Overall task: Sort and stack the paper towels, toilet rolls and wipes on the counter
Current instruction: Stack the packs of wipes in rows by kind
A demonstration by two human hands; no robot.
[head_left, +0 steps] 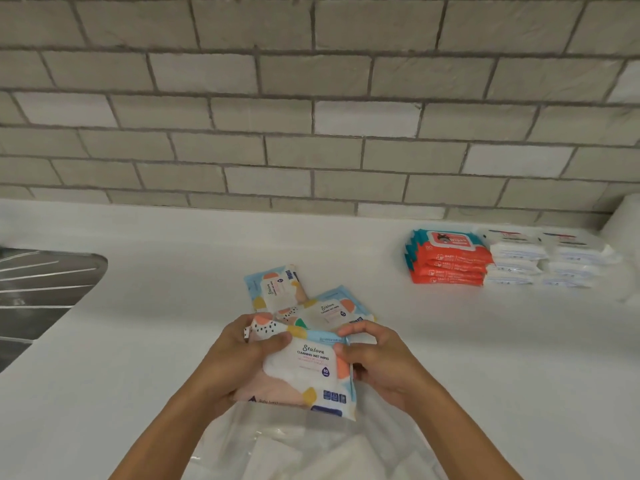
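Note:
A pastel wet wipes pack (304, 372) sits between both my hands, low in the middle of the view. My left hand (239, 355) grips its left side and my right hand (377, 358) pinches its right edge. Just beyond it, two more packs of the same kind lie on the white counter (156, 341): one (273, 289) farther back, the other (336, 310) partly under the held pack. At the back right stands a stack of orange and teal baby wipes (446, 261), with two stacks of white wipes packs (512, 261) (571, 261) beside it.
A steel sink drainer (38, 292) is set into the counter at the left. Clear plastic wrapping (311, 448) lies under my forearms at the near edge. A white paper roll (623, 223) shows at the far right against the tiled wall (311, 98).

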